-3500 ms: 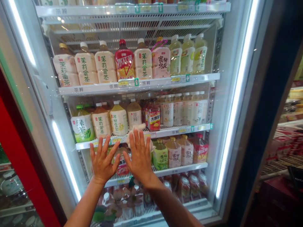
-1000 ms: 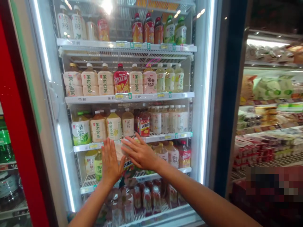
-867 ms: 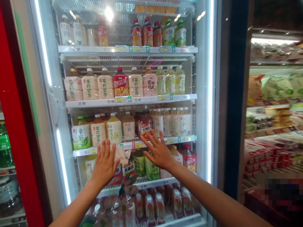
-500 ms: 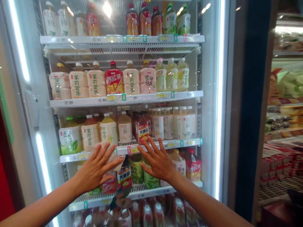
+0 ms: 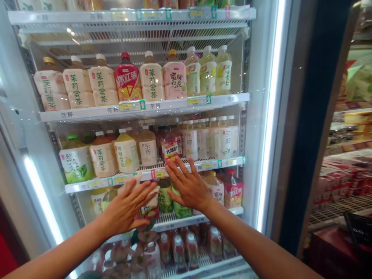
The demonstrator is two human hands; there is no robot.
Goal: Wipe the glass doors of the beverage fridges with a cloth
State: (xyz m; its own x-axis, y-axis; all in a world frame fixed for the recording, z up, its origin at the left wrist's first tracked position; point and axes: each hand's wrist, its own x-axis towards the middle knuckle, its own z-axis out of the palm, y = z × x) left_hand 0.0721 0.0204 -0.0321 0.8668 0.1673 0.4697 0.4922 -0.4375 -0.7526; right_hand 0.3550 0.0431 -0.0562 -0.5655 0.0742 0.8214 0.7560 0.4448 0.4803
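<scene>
Lit-up fridge (image 5: 261, 77), bottles (image 5: 151, 82) lined up inside; our left hand (image 5: 128, 207) lies flat over some pale cloth (image 5: 153, 196), unclenched, our right hand (image 5: 190, 188) splayed loose nearby.

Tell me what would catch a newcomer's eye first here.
First, the left hand, low and near the middle, by a pale cloth, and the right hand just right of it, spread before a lit drinks fridge. Next, the red-labelled iced tea bottle amid paler bottles on the shelf above the middle.
</scene>
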